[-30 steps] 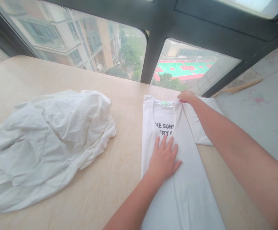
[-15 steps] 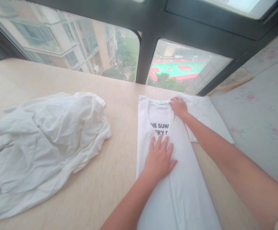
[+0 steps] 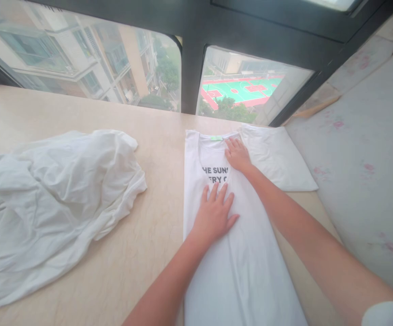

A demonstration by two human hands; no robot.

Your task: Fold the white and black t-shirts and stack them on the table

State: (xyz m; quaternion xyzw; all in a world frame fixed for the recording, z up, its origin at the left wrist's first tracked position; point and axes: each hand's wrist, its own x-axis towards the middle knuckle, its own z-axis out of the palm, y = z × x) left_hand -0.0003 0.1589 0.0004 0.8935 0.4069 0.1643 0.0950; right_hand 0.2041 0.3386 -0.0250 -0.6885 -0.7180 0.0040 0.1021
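Note:
A white T-shirt point(image 3: 210, 262) with its sides folded inward lies lengthwise before me. Dark lettering shows in its neck opening, below a green neck label point(image 3: 215, 138). My left hand point(image 3: 215, 213) rests flat on the chest just under the lettering, fingers spread. My right hand point(image 3: 237, 155) lies on the shirt's right shoulder beside the neckline, its fingers stretched out over the fabric. Part of the print is covered by the folded cloth.
To the left lies a crumpled white garment point(image 3: 63, 203) on the beige stone sill point(image 3: 158, 158). A folded white garment point(image 3: 277, 158) sits right of the shirt, close to the flowered wall point(image 3: 362, 181). Dark window frames point(image 3: 191, 68) border the far edge.
My right hand has shifted slightly down from the collar edge and flattened onto the shoulder. The left hand stays on the chest. The whole view has shifted a little.

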